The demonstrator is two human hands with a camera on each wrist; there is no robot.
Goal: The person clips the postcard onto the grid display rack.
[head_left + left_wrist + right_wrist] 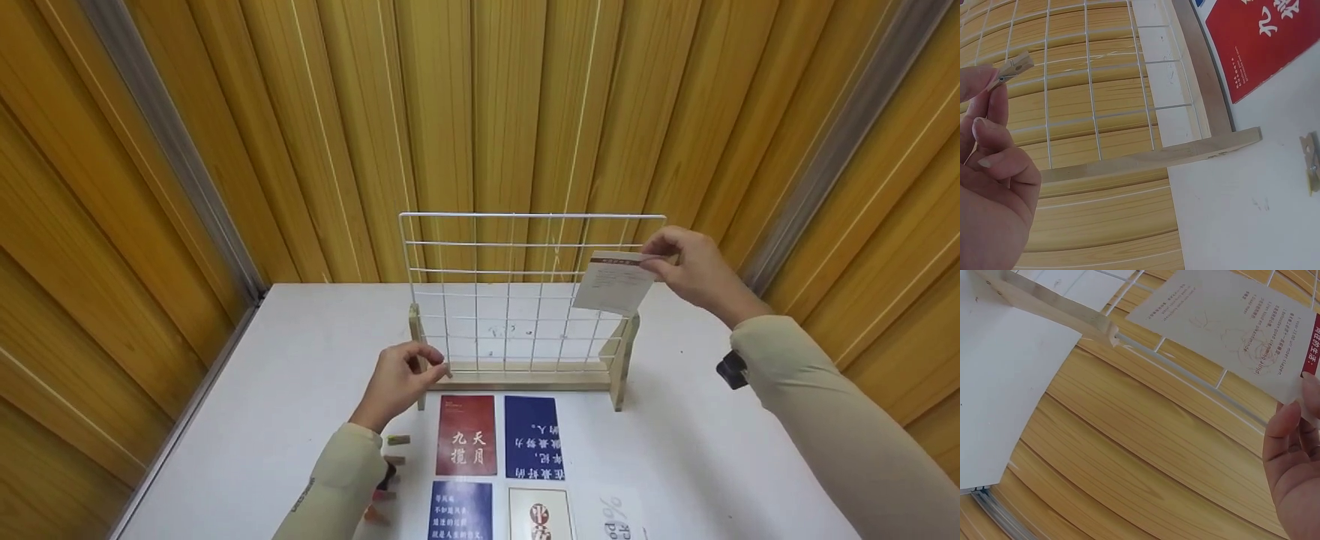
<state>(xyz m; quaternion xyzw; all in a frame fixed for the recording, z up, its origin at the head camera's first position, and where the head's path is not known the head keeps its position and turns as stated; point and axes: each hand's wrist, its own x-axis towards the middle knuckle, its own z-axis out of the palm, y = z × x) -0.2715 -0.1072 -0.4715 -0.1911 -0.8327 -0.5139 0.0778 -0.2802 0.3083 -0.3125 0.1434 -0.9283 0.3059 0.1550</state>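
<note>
My right hand (690,266) pinches a cream card (615,281) with a dark red band by its upper right corner. The card hangs in front of the upper right of a white wire grid (510,300). In the right wrist view, printed text and a faint line drawing show on the card. Low at the grid's left side, my left hand (401,379) pinches a small wooden clothespin (1013,67) between thumb and fingertips. A wooden stand (525,379) holds the grid upright on the white table.
On the table (225,420) before the stand lie a red card (466,435), a blue card (532,437), another blue card (461,514), a cream card with red print (540,517) and a pale card (619,514). Several clothespins (397,440) lie left of them. Wood-patterned walls (480,112) enclose the table.
</note>
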